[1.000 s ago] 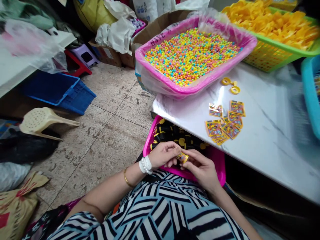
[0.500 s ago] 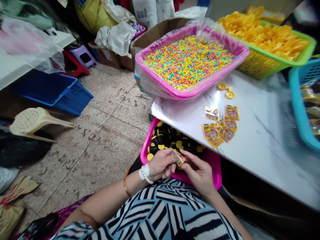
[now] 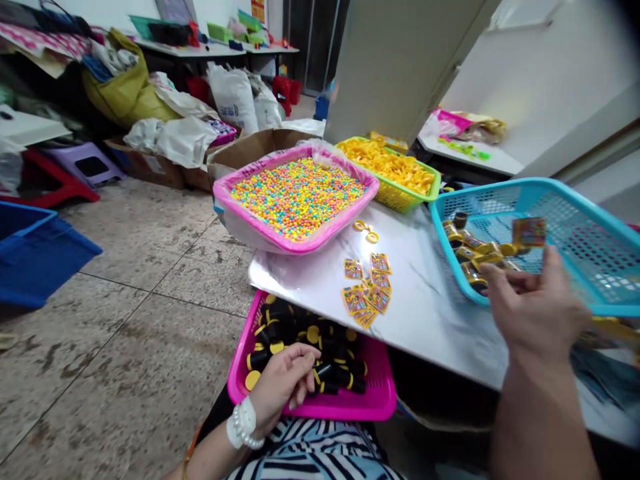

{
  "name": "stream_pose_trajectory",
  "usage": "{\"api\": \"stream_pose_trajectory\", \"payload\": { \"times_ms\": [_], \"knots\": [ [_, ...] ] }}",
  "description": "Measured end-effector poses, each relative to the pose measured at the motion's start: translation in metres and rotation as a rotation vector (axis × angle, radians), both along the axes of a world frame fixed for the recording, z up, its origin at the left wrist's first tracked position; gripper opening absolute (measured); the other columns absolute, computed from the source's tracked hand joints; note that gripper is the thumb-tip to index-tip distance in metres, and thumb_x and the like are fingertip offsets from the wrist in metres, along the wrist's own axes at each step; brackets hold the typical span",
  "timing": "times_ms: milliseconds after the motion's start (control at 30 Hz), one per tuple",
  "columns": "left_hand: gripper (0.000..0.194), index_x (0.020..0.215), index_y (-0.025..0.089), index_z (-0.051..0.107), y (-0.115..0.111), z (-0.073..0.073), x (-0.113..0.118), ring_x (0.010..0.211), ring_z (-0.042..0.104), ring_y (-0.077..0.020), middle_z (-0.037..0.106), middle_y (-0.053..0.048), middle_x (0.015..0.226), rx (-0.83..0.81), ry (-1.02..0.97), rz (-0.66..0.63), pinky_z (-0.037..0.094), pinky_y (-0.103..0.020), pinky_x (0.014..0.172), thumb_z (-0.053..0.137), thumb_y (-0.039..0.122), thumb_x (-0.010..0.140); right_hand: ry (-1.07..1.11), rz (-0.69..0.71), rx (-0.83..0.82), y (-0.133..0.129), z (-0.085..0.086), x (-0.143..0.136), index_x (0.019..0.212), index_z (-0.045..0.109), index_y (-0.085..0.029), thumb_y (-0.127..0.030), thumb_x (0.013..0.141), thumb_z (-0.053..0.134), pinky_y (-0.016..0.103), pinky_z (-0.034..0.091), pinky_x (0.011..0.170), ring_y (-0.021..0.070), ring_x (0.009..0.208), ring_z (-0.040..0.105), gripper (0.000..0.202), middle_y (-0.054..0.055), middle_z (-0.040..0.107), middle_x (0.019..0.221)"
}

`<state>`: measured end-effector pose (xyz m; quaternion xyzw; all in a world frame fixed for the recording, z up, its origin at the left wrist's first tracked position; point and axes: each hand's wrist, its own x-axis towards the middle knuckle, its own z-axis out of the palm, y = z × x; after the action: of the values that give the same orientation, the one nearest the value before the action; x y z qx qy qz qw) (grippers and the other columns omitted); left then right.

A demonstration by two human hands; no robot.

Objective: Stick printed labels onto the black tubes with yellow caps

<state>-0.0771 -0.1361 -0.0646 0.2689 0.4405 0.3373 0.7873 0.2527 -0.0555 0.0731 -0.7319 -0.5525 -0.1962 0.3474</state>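
Observation:
My right hand (image 3: 535, 307) is at the near side of the blue basket (image 3: 565, 190), a yellow-and-brown printed label (image 3: 529, 233) standing up at its fingertips. Slight blur hides exactly how the fingers grip it. Just left of the fingers lie several small bottles with gold labels (image 3: 467, 250). My left hand (image 3: 287, 375) rests over the pink basket (image 3: 383, 393), its fingers loosely curled and no object visible in them. Black bottles with yellow caps (image 3: 327, 367) fill that basket in front of my lap. More printed labels (image 3: 367, 297) lie on the marbled table (image 3: 425, 293).
Colourful candy balls (image 3: 300, 197) fill a plastic-lined pink tray (image 3: 220, 190) at the table's left corner. Behind it stands a green basket (image 3: 400, 199) of yellow plastic pieces (image 3: 390, 167). Two yellow rings (image 3: 372, 237) lie nearby. A blue crate (image 3: 45, 247) is on the floor.
My right hand has left my lap and reached right to the blue basket with the label. My left hand has stayed over the pink basket. The view has swung up and right.

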Motion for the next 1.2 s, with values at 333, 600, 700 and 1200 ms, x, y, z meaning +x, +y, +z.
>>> {"api": "stream_pose_trajectory", "payload": {
  "times_ms": [333, 600, 700, 1200],
  "knots": [
    [0.051, 0.094, 0.012, 0.063, 0.013, 0.022, 0.001, 0.04, 0.041, -0.0039, 0.058, 0.001, 0.059, 0.147, 0.136, 0.011, 0.023, -0.015, 0.038, 0.068, 0.06, 0.078, -0.008, 0.701, -0.355, 0.014, -0.08, -0.11, 0.089, 0.078, -0.025, -0.033, 0.085, 0.069, 0.036, 0.049, 0.075, 0.0215, 0.084, 0.057, 0.013, 0.005, 0.067, 0.085],
    [0.043, 0.099, 0.011, 0.063, 0.041, 0.053, 0.006, 0.037, 0.044, -0.0054, 0.058, 0.001, 0.063, 0.337, 0.211, 0.137, 0.029, -0.018, 0.037, 0.064, 0.052, 0.083, -0.012, 0.784, -0.09, 0.01, -0.059, -0.119, 0.092, 0.077, -0.025, -0.024, 0.086, 0.068, 0.035, 0.049, 0.072, 0.0191, 0.084, 0.056, 0.011, 0.006, 0.063, 0.089],
    [0.038, 0.102, 0.012, 0.065, 0.048, 0.059, 0.013, 0.042, 0.044, -0.0056, 0.057, 0.001, 0.068, 0.446, 0.211, 0.179, 0.031, -0.019, 0.04, 0.067, 0.045, 0.083, -0.005, 0.893, -0.043, -0.009, -0.053, -0.136, 0.1, 0.075, -0.025, -0.016, 0.084, 0.07, 0.033, 0.049, 0.073, 0.0169, 0.085, 0.056, 0.019, 0.005, 0.061, 0.091],
    [0.023, 0.09, 0.012, 0.067, 0.029, 0.064, 0.002, 0.069, 0.058, -0.0127, 0.065, -0.006, 0.082, 0.579, 0.334, 0.421, 0.046, -0.023, 0.062, 0.062, 0.034, 0.089, 0.712, 0.755, -0.371, -0.049, -0.076, -0.177, 0.062, 0.053, -0.017, -0.038, 0.094, 0.055, 0.021, 0.035, 0.048, 0.0073, 0.049, 0.043, 0.039, -0.004, 0.046, 0.053]
  ]
}}
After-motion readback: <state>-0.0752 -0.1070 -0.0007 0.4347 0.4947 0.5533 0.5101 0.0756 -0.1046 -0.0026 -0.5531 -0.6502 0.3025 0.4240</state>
